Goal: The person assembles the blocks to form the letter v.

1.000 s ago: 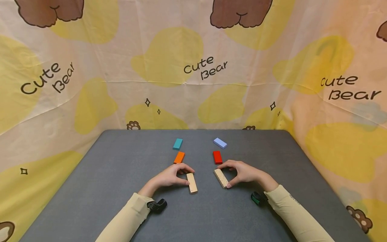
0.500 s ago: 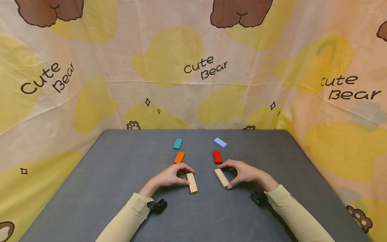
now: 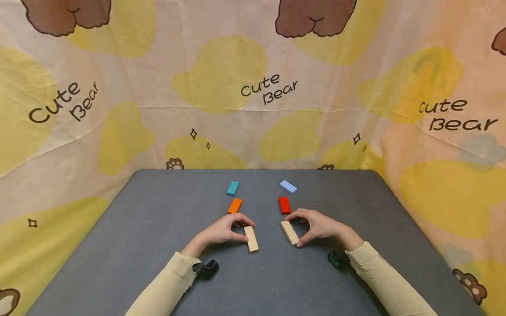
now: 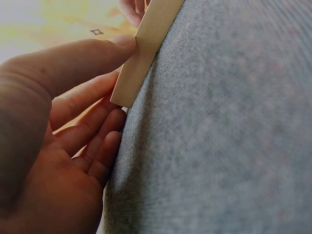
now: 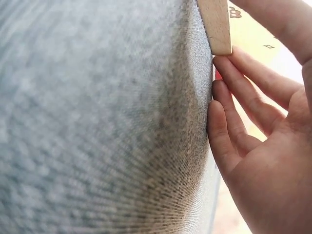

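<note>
A plain wooden block (image 3: 251,240) lies flat on the grey table, left of the middle. My left hand (image 3: 219,230) holds it by the far part, thumb against its left side and index finger at its far end. In the left wrist view the thumb presses the same block (image 4: 148,51). A second wooden block (image 3: 289,233) lies slanted to the right. My right hand (image 3: 324,226) pinches that one lengthwise, index finger at the far end and thumb at the near end. The right wrist view shows only one end of this block (image 5: 217,27).
Beyond the hands lie an orange block (image 3: 235,206) and a teal block (image 3: 233,188) on the left, a red block (image 3: 284,205) and a light-blue block (image 3: 288,187) on the right. A patterned cloth (image 3: 221,74) surrounds the grey table (image 3: 261,285) at its back and sides.
</note>
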The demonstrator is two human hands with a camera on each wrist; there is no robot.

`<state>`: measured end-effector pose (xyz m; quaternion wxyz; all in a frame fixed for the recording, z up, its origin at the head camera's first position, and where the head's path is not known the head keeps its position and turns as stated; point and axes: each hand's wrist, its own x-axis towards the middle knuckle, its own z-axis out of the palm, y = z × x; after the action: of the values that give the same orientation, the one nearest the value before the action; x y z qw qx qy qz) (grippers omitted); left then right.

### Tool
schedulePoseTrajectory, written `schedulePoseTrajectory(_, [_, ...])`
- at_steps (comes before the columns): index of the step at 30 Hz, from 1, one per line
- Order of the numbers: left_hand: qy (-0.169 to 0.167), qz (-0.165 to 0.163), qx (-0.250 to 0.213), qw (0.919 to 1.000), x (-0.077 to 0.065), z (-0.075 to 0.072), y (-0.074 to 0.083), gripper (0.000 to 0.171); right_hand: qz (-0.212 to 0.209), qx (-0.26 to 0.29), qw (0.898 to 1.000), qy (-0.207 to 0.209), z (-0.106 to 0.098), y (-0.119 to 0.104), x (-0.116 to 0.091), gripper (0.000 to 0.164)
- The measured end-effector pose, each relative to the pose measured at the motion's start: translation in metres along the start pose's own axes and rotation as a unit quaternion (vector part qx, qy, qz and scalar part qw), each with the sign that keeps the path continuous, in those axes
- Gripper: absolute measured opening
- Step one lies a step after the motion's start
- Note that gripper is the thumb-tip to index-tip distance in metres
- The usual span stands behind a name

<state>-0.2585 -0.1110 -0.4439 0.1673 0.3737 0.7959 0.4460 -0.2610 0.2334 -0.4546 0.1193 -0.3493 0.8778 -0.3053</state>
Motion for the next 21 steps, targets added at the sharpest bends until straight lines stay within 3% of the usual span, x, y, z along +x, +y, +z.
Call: schedulePoseTrajectory(21, [0.002, 0.002, 0.003, 1.0, -0.0024, -0.0008, 0.0021, 0.041, 0.026, 0.01, 0.999, 0.034, 0.0025, -0.0044, -0.0011, 0.072])
